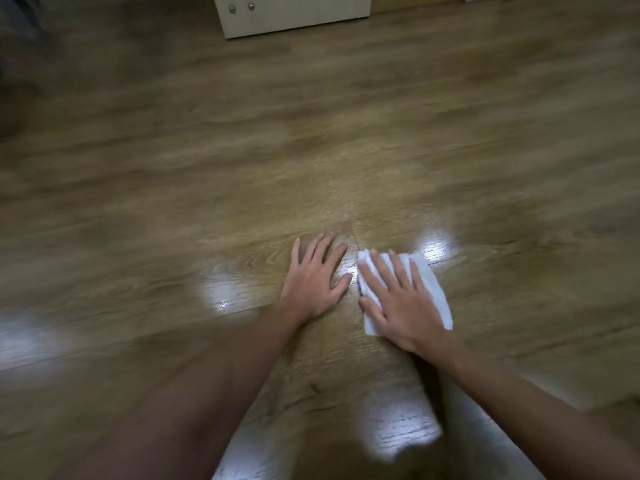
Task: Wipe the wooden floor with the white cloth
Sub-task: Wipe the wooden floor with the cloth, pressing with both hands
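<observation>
The wooden floor point(242, 174) fills the view, brown planks with bright light patches on them. A folded white cloth point(433, 289) lies flat on the floor right of centre. My right hand point(398, 303) presses flat on the cloth with fingers spread, covering its middle. My left hand point(315, 278) rests flat on the bare floor just left of the cloth, fingers apart, holding nothing. Both forearms reach in from the bottom edge.
A white cabinet point(294, 15) with round metal knobs stands at the far top centre. Something dark sits in the top left corner point(20, 36). Much of the floor is blurred.
</observation>
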